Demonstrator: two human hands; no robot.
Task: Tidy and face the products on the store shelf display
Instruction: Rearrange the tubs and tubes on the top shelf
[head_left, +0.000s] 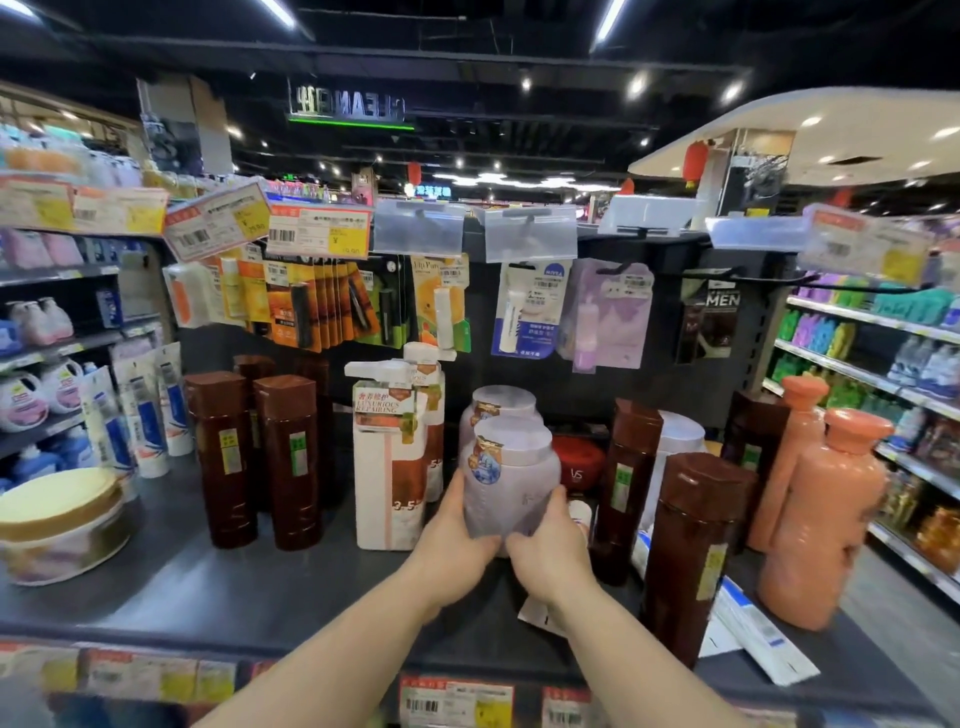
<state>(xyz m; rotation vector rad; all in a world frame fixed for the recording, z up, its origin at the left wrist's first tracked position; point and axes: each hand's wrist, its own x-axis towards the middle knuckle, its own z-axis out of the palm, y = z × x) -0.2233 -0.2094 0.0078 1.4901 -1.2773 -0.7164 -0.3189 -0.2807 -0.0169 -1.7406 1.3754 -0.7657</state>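
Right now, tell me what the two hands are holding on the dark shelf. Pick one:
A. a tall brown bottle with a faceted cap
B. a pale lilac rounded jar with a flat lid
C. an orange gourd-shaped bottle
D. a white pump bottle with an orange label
B: the left hand and the right hand wrap the base of the pale lilac rounded jar from either side.
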